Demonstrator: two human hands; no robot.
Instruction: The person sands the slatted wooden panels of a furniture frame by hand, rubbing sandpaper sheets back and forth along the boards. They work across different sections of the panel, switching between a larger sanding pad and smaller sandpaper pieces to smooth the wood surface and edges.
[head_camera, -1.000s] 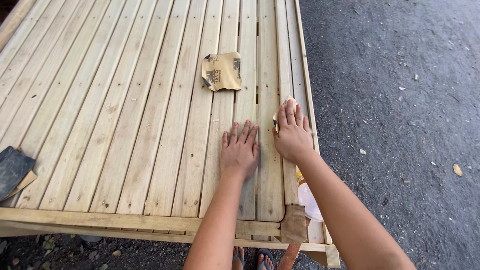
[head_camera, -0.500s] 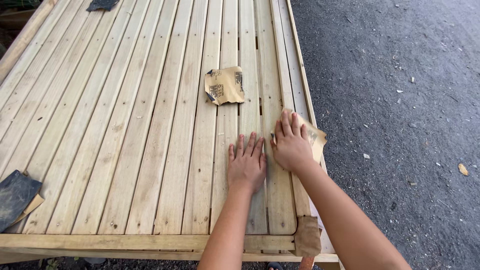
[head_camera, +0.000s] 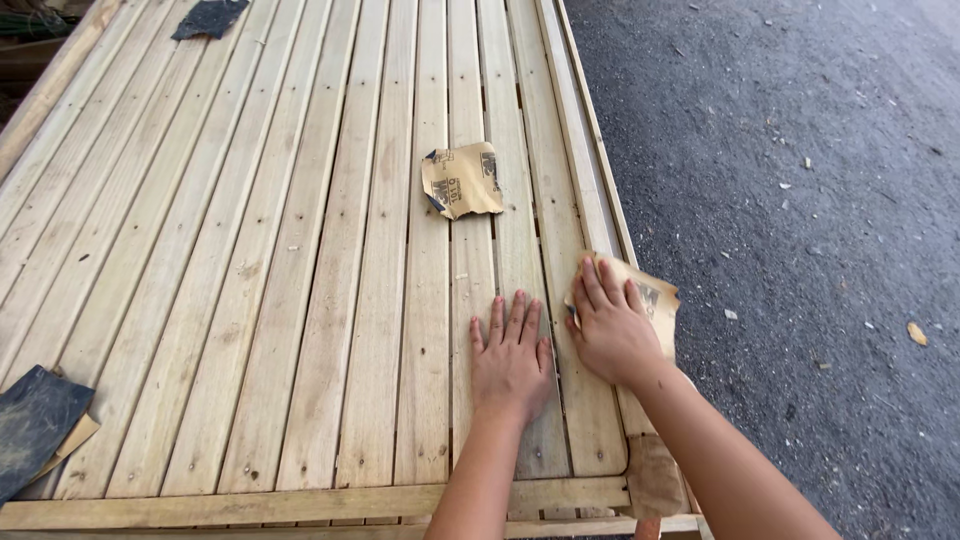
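Over at the right edge of the slatted wooden bench (head_camera: 300, 300), the right hand (head_camera: 612, 330) is pressing a tan sheet of sandpaper (head_camera: 650, 300) flat against the outer slats, fingers spread, more of a push-down than a pinch. Compared with a second ago, that sheet has slid out toward the edge and shows way more from under the palm, so it looks like mid sanding stroke on the edge slat. The left hand (head_camera: 512, 360) lies open and flat on the slats just beside it, holding nothing, and has barely shifted. A second torn sandpaper piece (head_camera: 462, 180) sits farther up the bench, untouched. Dark abrasive sheets lie at the near-left corner (head_camera: 40, 420) and far end (head_camera: 208, 18); asphalt ground (head_camera: 800, 200) runs alongside.
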